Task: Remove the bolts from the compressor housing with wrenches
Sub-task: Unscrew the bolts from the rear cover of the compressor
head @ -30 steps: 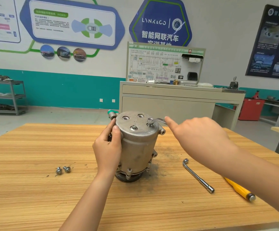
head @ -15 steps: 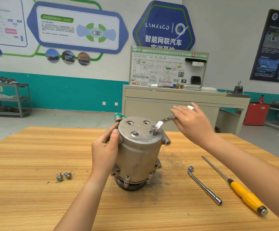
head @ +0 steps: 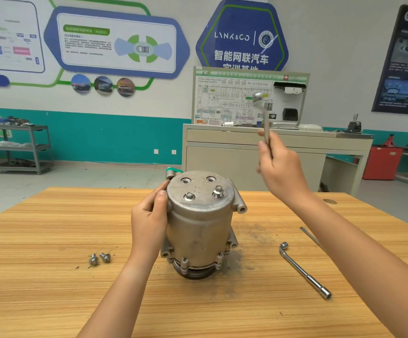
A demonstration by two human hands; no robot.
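The grey metal compressor housing (head: 199, 225) stands upright on the wooden table (head: 52, 276). Its top face carries two bolts: one raised out of its hole (head: 218, 191) at the right, one seated (head: 189, 196) nearer the front. Two more holes at the back of the top face are empty. My left hand (head: 149, 223) grips the housing's left side. My right hand (head: 281, 167) holds a flat silver wrench (head: 264, 118) upright in the air, above and to the right of the housing, clear of the bolts.
Two loose bolts (head: 99, 258) lie on the table left of the housing. An L-shaped socket wrench (head: 304, 270) lies to the right, with a screwdriver shaft (head: 310, 236) mostly hidden behind my right forearm. A grey cabinet (head: 271, 152) stands behind the table.
My right hand has lifted the wrench off the right bolt and swung it upright into the air. The left hand keeps its grip on the housing.
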